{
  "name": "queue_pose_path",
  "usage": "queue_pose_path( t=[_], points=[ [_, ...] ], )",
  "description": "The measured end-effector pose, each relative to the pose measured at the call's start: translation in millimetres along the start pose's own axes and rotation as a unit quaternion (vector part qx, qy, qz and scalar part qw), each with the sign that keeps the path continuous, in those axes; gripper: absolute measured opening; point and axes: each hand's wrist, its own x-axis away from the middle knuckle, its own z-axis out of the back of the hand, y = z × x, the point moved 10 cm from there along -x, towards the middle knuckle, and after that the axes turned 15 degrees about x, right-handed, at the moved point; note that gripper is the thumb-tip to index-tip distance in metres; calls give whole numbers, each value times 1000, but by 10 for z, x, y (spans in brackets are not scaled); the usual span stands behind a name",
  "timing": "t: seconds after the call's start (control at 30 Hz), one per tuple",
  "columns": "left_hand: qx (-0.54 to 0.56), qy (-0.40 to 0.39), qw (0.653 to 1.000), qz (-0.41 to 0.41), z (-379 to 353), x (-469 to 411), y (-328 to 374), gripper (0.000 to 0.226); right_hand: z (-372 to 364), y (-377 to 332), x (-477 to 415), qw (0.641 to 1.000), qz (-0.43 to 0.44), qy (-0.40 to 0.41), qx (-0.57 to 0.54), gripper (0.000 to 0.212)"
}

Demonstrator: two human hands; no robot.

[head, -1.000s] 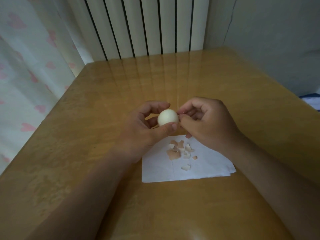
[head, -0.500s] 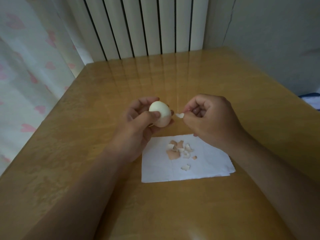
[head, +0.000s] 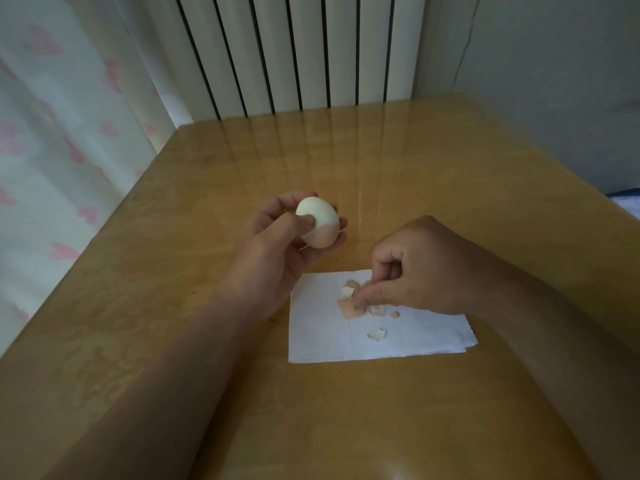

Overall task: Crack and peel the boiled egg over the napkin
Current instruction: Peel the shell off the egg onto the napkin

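Left hand (head: 277, 251) is grasping the boiled egg (head: 317, 216): thumb across the near face, fingers wrapped behind and under. The egg is held off the wooden table (head: 207, 188), tilted, with one end pointing to about 11 o'clock. Most of the surface is peeled white. A tan shell patch (head: 325, 239) remains on the lower part, at the egg's 5 o'clock.

Egg position: about 11 o'clock from the napkin (head: 322, 337), past its far-left corner rather than above the paper.

The napkin is white paper lying flat on the table, right of frame centre. A second layer edge peeks out at its 4 o'clock corner.

Right hand (head: 426, 271) is low over the napkin's far edge with fingers curled in. Thumb and forefinger tips are together and down on the shell pile (head: 348, 308). Can't tell whether a fragment is pinched between the tips.

The pile is a cluster of tan and white pieces in the far half of the napkin. There are two strays, both on the paper:
- a small tan fragment (head: 394, 314) at 3 o'clock from the pile, near it
- a white curled fragment (head: 376, 335) at 5 o'clock from the pile, clearly apart

Left forearm (head: 173, 375) enters from 7 o'clock and right forearm (head: 554, 341) from 4 o'clock, both bare.

Surroundings:
- white ribbed radiator (head: 294, 50) at 12 o'clock behind the table's far edge, reflected in the glossy top
- curtain with pink hearts (head: 52, 116) at 9 to 10 o'clock
- plain wall (head: 554, 81) at 2 o'clock
- blue-edged item (head: 625, 195) at 3 o'clock, cut off by the frame, can't identify
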Motion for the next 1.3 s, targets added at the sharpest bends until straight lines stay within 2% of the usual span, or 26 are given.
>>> queue_pose_path(
  t=[0.03,0.13,0.23,0.27,0.37,0.43,0.47,0.57,0.6,0.63,0.7,0.73,0.77,0.8,0.87,0.9,1.03,1.13,1.3],
  points=[
    [0,-2,1000,3,-6,0,-6,27,8,-4,6,1000,2,4,2,31],
    [5,-12,1000,15,-38,7,-33,28,-10,14,20,1000,0,-4,-8,12],
    [13,-28,999,25,-79,16,-53,34,-14,4,26,1000,0,-15,8,6],
    [15,-32,999,28,-90,17,-59,36,-1,2,25,1000,-7,-16,10,10],
    [15,-49,998,47,-123,23,-92,46,64,-6,27,999,-6,11,33,58],
    [13,-61,996,66,-148,34,-130,50,73,20,30,999,-14,15,28,71],
    [14,-61,995,77,-151,39,-149,49,59,34,31,1000,-16,10,23,68],
    [20,-63,993,93,-155,53,-168,53,-9,55,42,999,-27,-22,16,19],
    [18,-62,994,92,-153,53,-164,54,3,58,39,999,-26,-19,14,13],
    [14,-58,994,91,-143,52,-162,53,24,54,34,1000,-21,-10,11,19],
    [5,-44,995,91,-118,50,-162,49,81,56,26,1000,-22,20,-4,55],
    [0,-40,995,90,-113,51,-164,48,127,65,30,999,-27,43,-13,65],
    [-5,-39,995,91,-112,53,-164,47,185,64,36,997,-26,75,-18,67],
    [-11,-40,995,92,-119,57,-168,47,253,55,44,993,-21,114,-24,60],
    [-22,-43,994,99,-136,75,-187,46,358,31,71,981,-18,185,-63,33],
    [-26,-46,993,102,-151,85,-199,45,364,25,75,976,-20,197,-93,23],
    [-56,-60,991,107,-212,112,-270,49,203,-47,41,966,-11,183,-183,34],
    [-85,-53,988,121,-211,126,-340,63,102,-111,6,964,4,165,-207,28],
    [-107,-46,986,117,-208,142,-337,60,51,-78,-10,938,6,160,-306,18]
  ],
)
